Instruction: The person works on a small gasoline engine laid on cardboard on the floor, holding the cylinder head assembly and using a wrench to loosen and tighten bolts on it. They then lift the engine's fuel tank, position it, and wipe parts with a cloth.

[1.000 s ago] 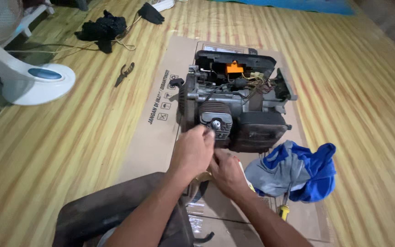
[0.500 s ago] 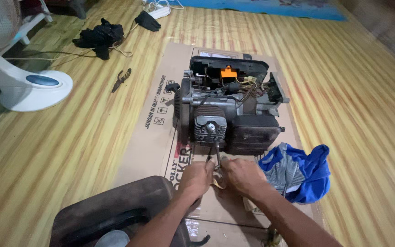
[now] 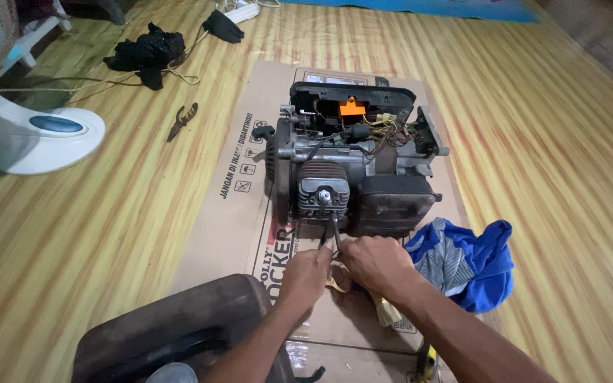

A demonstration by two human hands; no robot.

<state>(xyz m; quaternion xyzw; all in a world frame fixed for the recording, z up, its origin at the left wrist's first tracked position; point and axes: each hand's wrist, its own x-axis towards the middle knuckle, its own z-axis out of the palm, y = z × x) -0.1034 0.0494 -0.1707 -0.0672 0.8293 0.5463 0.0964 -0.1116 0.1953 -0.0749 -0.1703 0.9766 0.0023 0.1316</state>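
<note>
Head view: small engine [image 3: 352, 170] stripped of its covers, wiring and orange part exposed, standing mid-cardboard sheet [image 3: 228, 213] toward the far edge. Left hand [image 3: 306, 273] and right hand [image 3: 376, 264] closed together on a slim metal tool [image 3: 333, 228] reaching up to the finned cylinder head. Blue cloth [image 3: 473, 259] at the sheet's right edge. Pliers [image 3: 182, 120] lying off the sheet's left edge. Disassembly apparently well along; cylinder head still mounted.
</note>
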